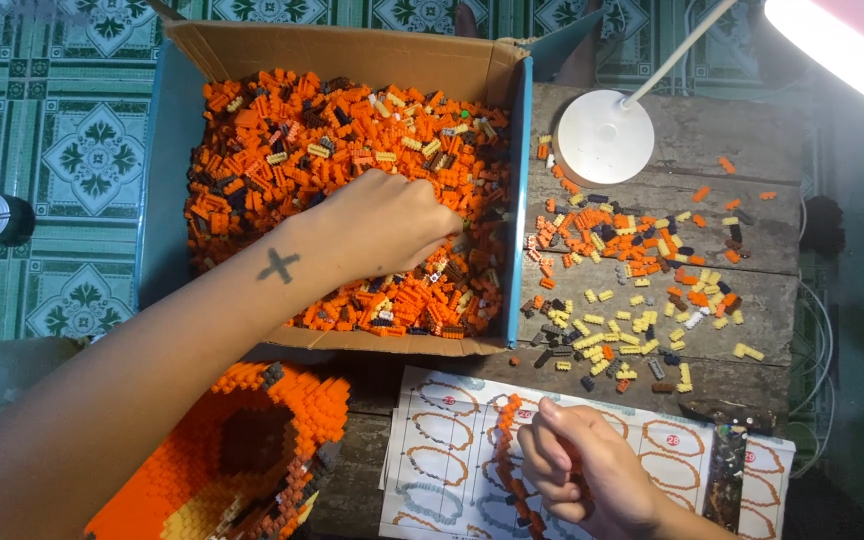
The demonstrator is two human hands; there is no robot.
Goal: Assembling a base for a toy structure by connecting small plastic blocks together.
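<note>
Inside the cardboard box (352, 55), left hand (387, 225) fingers dig bricks (282, 140); right hand (577, 475) pinches a brick strip (505, 440).

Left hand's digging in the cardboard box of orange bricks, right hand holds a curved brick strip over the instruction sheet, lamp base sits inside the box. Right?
Not quite: the head view shows the white lamp base on the wooden table, outside the cardboard box. The rest holds: left hand, right hand.

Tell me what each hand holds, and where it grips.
Right hand pinches a curved orange brick strip at mid-length. Left hand digs in the box's bricks; any hold is hidden.
</note>
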